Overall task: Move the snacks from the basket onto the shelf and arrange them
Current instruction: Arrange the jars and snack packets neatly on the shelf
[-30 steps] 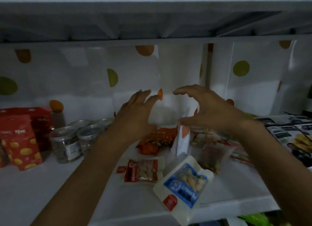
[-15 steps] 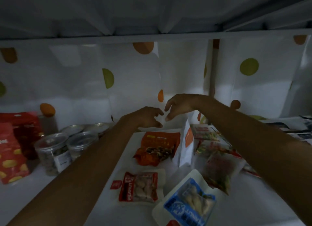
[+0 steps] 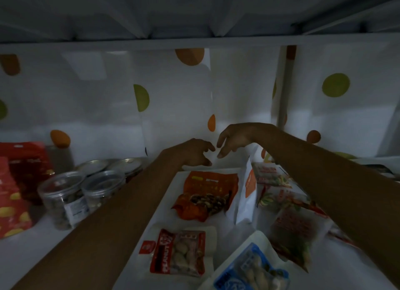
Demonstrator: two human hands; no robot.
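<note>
Two hands reach to the back of the shelf (image 3: 26, 263).
The left hand (image 3: 194, 152) and right hand (image 3: 236, 138) have bent fingers, with tips almost touching. Just below the fingers lies an orange bag (image 3: 207, 194). A white bag (image 3: 246, 192) stands beside it. Jars (image 3: 62, 201) stand far left of the fingers.

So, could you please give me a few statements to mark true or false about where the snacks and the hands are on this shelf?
1. The orange packet lies flat between the two forearms. True.
2. The clear jars stand to the right of the orange packet. False: they stand to its left.
3. The red peanut packet lies nearer the camera than the orange packet. True.
4. The right hand grips the blue peanut packet. False: that packet lies untouched at the front, while the right hand is at the back of the shelf, close to the left hand.
</note>
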